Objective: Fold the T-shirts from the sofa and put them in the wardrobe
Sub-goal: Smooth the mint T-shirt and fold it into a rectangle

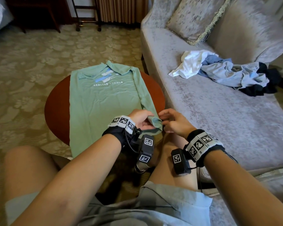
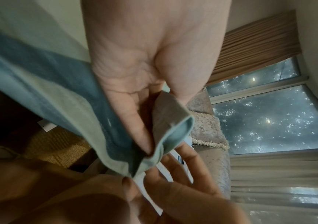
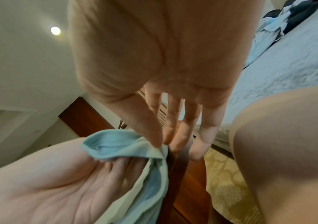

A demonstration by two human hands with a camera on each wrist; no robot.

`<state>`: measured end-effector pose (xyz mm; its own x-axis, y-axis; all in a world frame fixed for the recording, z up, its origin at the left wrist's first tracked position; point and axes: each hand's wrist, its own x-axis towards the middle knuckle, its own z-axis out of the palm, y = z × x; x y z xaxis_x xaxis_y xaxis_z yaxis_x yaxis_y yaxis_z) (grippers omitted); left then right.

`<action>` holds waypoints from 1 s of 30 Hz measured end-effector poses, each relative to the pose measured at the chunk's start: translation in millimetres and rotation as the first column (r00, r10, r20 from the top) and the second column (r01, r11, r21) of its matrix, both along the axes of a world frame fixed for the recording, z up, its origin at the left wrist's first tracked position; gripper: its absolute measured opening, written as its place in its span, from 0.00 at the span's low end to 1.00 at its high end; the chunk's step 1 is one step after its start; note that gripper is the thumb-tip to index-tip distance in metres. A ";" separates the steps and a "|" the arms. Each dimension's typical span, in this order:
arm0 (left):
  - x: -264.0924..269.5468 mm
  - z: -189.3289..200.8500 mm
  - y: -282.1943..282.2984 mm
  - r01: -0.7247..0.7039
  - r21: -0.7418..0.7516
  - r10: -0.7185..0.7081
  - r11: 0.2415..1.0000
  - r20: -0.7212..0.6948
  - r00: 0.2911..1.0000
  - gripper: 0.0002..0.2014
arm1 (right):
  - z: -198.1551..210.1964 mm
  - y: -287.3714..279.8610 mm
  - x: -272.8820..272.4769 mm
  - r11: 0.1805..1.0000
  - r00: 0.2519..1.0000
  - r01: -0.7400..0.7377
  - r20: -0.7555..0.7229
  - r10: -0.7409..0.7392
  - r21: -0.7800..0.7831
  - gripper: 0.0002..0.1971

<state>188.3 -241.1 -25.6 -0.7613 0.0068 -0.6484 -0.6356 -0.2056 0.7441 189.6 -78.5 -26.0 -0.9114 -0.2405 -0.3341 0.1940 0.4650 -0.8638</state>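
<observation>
A green shirt point(image 1: 103, 101) lies face up on a round red-brown table point(image 1: 55, 108), its collar at the far end and its near hem hanging over the table's near edge. White letters on the chest read "ENDLESS SUMMER". Its right side is folded in, so the long sleeve point(image 1: 144, 95) runs down the right edge toward the person.

The left hand point(image 1: 141, 119) holds the cuff point(image 1: 157, 122) at the near right corner of the shirt. In the left wrist view the thumb and fingers pinch the cuff's folded edge point(image 2: 173, 128). The right hand point(image 1: 173, 121) is just beside it, fingers straight and loosely spread. In the right wrist view its thumb tip touches the cuff point(image 3: 114, 145), while the other fingers point(image 3: 183, 131) reach past the cloth and grip nothing.

The person sits with bare knees on either side of the table's near edge, wearing grey shorts and marker-covered bands on both wrists.

To the right stands a pale grey sofa point(image 1: 211, 111). On its seat, well apart from the table, lies a crumpled pile of clothes point(image 1: 227, 74) in white, light blue and black. A cushion point(image 1: 198, 17) leans in the sofa's far corner. The floor is patterned carpet point(image 1: 23, 62).
</observation>
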 end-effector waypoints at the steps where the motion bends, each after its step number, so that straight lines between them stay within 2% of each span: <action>1: 1.0 0.9 1.8 0.005 0.008 -0.005 1.000 -0.003 1.000 0.04 | -1.8 -0.7 0.0 1.000 1.000 -0.013 0.003 0.013 -0.016 0.22; 4: 2.2 3.5 6.0 0.023 -0.006 -0.024 1.000 -0.016 1.000 0.01 | -5.7 -1.8 3.4 0.999 0.999 -0.024 0.024 0.025 -0.025 0.16; 8: 0.9 5.1 3.5 0.022 -0.044 -0.023 0.999 -0.029 0.999 0.05 | -7.3 2.0 7.2 0.997 0.998 0.064 -0.018 -0.063 0.033 0.12; 10: 0.2 5.8 3.6 0.023 -0.024 -0.023 0.999 -0.038 0.999 0.11 | -7.5 7.1 7.6 0.999 0.998 0.050 0.046 -0.051 0.022 0.14; 12: 2.1 8.4 5.2 0.045 -0.015 -0.045 0.999 -0.033 0.998 0.12 | -4.6 10.3 9.6 1.000 0.986 0.000 0.164 -0.002 0.007 0.18; 14: 5.0 9.6 6.0 0.063 -0.011 -0.064 0.998 -0.026 0.998 0.12 | -0.3 11.2 10.8 0.999 0.979 -0.015 0.205 0.008 0.033 0.22; 17: 8.4 6.7 5.1 0.091 -0.003 -0.091 0.996 -0.004 0.996 0.14 | -4.8 10.9 6.2 0.995 0.974 0.097 0.204 -0.095 0.003 0.16; 21: 15.7 5.5 4.0 0.256 -0.003 -0.254 0.967 0.135 0.958 0.17 | -12.6 2.6 -1.6 0.975 0.967 0.223 0.129 -0.219 -0.017 0.05; 23: 16.9 8.6 2.1 0.361 -0.066 -0.343 0.930 0.200 0.918 0.18 | -15.5 -2.7 -4.9 0.972 0.974 0.224 0.030 -0.227 0.065 0.04; 26: 16.8 20.7 -13.7 0.547 -0.240 -0.488 0.802 0.263 0.832 0.21 | -15.1 -10.1 -12.0 0.942 0.967 0.251 -0.109 -0.232 0.224 0.04; 28: 12.2 27.1 -35.0 0.538 -0.358 -0.479 0.763 0.245 0.843 0.18 | -13.2 -17.5 -18.1 0.921 0.960 0.256 -0.187 -0.208 0.294 0.06; 30: 4.8 28.7 -65.3 0.407 -0.488 -0.360 0.772 0.190 0.913 0.14 | -12.1 -29.2 -26.4 0.911 0.955 0.219 -0.268 -0.126 0.351 0.10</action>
